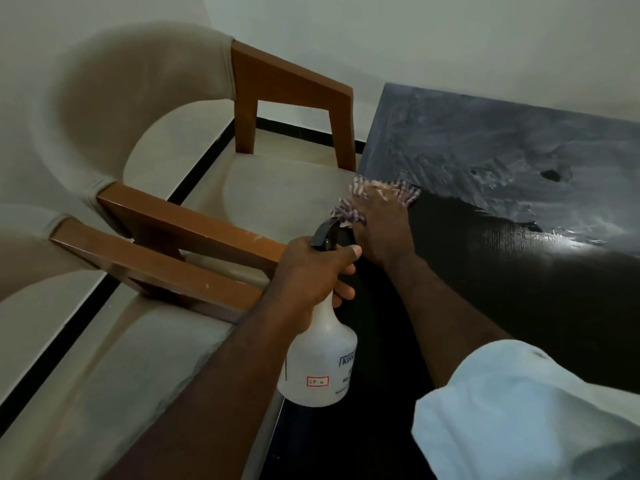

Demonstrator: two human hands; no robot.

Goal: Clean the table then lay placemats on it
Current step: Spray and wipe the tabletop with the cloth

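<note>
While the right hand (381,226) lay flat on a striped cloth (407,194) at the left edge of the dark table (485,289), mid-frame, the cleaning step was judged to be in hand and unfinished. The fingers appeared extended, pressing the cloth rather than bunching it, though blur softened them. The left hand (311,271), lower centre, was clamped round the neck of a white spray bottle (322,362), below its black trigger head; the bottle hung upright at the table's left edge.

A pale wet film (502,143) covered the upper right of the tabletop. The band nearer the person looked dark and wiped.

Judgement: the next move calls for carrying the cloth across the filmed area in overlapping passes, then setting the bottle down. No placemats were in view, so laying had not begun.

Two cushioned wooden chairs (291,81) stood at the left.

Hidden or unclear:
- The frame cut off the table's right and near ends.
- A white sleeve (519,410) covered the lower right.
- The bottle's label was partly turned away and unreadable.
- A dark patch (550,174) within the film could not be identified.
</note>
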